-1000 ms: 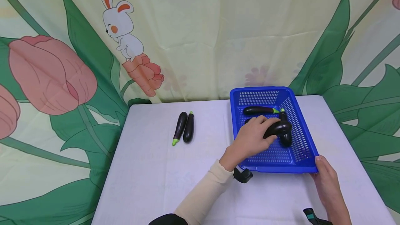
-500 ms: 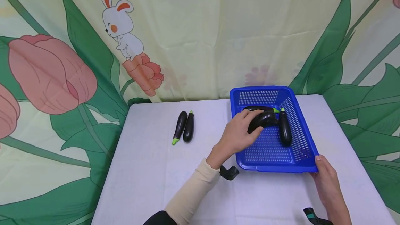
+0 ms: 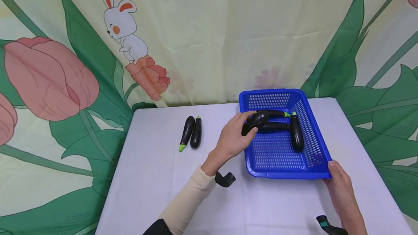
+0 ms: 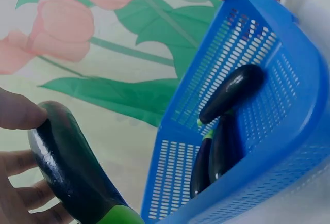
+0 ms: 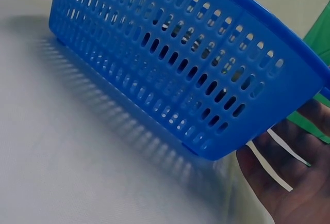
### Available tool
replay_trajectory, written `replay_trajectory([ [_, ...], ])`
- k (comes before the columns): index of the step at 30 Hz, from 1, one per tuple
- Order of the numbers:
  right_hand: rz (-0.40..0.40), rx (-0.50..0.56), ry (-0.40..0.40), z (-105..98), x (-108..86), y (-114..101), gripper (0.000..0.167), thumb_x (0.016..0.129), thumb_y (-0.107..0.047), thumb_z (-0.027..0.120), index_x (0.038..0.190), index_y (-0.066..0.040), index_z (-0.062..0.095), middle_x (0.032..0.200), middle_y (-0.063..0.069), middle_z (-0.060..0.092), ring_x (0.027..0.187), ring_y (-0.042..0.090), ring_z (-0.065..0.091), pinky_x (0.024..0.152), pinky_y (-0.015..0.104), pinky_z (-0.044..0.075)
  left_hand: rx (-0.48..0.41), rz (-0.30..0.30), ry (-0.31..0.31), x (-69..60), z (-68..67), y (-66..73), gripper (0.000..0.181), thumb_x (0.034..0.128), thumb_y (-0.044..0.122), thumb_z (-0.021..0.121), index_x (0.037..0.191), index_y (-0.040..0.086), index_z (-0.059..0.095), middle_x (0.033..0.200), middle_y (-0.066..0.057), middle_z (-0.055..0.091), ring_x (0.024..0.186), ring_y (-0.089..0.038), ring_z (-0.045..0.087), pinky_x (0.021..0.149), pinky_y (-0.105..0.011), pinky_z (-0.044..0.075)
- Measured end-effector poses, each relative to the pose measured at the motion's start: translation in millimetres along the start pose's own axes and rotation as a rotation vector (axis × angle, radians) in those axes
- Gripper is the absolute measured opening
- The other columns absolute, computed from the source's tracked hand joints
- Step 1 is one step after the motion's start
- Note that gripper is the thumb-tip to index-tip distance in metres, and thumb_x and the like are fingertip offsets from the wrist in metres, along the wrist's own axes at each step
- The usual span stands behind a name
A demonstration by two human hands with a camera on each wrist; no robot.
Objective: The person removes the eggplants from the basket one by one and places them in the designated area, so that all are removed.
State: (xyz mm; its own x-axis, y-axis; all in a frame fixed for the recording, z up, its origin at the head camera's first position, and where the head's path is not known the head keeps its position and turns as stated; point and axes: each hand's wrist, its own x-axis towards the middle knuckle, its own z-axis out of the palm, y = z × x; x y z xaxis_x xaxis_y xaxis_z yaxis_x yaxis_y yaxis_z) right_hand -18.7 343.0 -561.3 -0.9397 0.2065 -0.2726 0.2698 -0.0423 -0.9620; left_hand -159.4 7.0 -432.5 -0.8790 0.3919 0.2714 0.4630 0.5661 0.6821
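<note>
Over the left rim of the blue basket (image 3: pixel 290 175), the left hand (image 3: pixel 232 137) has fingers clamped on one eggplant (image 3: pixel 258 119), masking part of two inner eggplants (image 3: pixel 277 127); the right hand (image 3: pixel 341 186) pinches the near right corner, and from above I lose most of its fingers.

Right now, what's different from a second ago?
The left hand, gripping an eggplant, has moved left across the blue basket toward its left rim, uncovering more of another eggplant lying inside. Nothing was let go. The right hand still holds the basket's near right corner, and the two eggplants on the table lie as before.
</note>
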Motion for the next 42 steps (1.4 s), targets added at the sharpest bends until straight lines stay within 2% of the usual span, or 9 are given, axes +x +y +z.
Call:
replay_trajectory([
  [6,-0.001,0.034,0.001,-1,-1.7,1,0.066,0.113,-0.046,0.035,0.168,-0.013,0.018,0.159,-0.008,0.036,0.127,-0.013,0.043,0.125,0.018,0.02,-0.1,-0.057,0.0,-8.3,-12.0,-9.3,0.047,0.1001,0.03,0.064,0.146,0.021,0.057,0.12,-0.003,0.066,0.101,-0.016,0.063,0.082,-0.028,0.055],
  [13,0.017,0.032,0.03,0,-2.5,-1,0.066,0.112,-0.049,0.037,0.168,-0.019,0.021,0.162,-0.007,0.035,0.133,-0.011,0.041,0.125,0.019,0.02,-0.191,-0.113,0.023,-11.4,-25.8,-21.1,0.046,0.1007,0.028,0.063,0.145,0.02,0.058,0.124,-0.006,0.067,0.099,-0.017,0.063,0.082,-0.028,0.053],
  [20,0.01,0.03,0.032,1,-3.2,-2,0.065,0.112,-0.047,0.035,0.167,-0.015,0.022,0.158,-0.008,0.038,0.127,-0.014,0.044,0.124,0.017,0.022,-0.283,-0.178,0.027,-18.5,-38.2,-33.6,0.045,0.099,0.024,0.06,0.143,0.019,0.059,0.125,-0.01,0.069,0.1,-0.023,0.066,0.084,-0.032,0.055],
  [26,0.03,0.033,0.032,1,-3.0,-2,0.067,0.112,-0.048,0.035,0.168,-0.015,0.019,0.162,-0.006,0.034,0.131,-0.012,0.041,0.125,0.018,0.02,-0.343,-0.228,0.044,-25.3,-46.9,-46.7,0.047,0.0983,0.025,0.056,0.145,0.019,0.059,0.126,-0.013,0.069,0.102,-0.026,0.069,0.085,-0.035,0.057],
  [34,-0.005,0.032,0.034,2,-1.5,0,0.064,0.113,-0.044,0.037,0.166,-0.013,0.024,0.154,-0.009,0.041,0.124,-0.012,0.046,0.12,0.014,0.028,-0.338,-0.293,0.066,-36.7,-60.6,-63.8,0.046,0.0985,0.027,0.053,0.143,0.021,0.06,0.123,-0.013,0.068,0.095,-0.023,0.068,0.071,-0.033,0.057],
  [39,-0.021,0.027,0.032,2,-1.9,0,0.062,0.113,-0.044,0.036,0.166,-0.013,0.026,0.154,-0.009,0.042,0.124,-0.012,0.046,0.12,0.014,0.029,-0.31,-0.332,0.075,-43.5,-69.4,-75.4,0.045,0.1,0.027,0.052,0.144,0.021,0.059,0.121,-0.013,0.068,0.093,-0.024,0.065,0.073,-0.032,0.053],
  [42,-0.019,0.035,0.026,2,-2.2,-1,0.062,0.113,-0.043,0.036,0.166,-0.013,0.026,0.153,-0.009,0.043,0.123,-0.013,0.047,0.118,0.013,0.03,-0.309,-0.378,0.075,-47.3,-74.8,-83.2,0.044,0.101,0.027,0.051,0.144,0.02,0.058,0.12,-0.013,0.066,0.097,-0.025,0.062,0.078,-0.034,0.051],
])
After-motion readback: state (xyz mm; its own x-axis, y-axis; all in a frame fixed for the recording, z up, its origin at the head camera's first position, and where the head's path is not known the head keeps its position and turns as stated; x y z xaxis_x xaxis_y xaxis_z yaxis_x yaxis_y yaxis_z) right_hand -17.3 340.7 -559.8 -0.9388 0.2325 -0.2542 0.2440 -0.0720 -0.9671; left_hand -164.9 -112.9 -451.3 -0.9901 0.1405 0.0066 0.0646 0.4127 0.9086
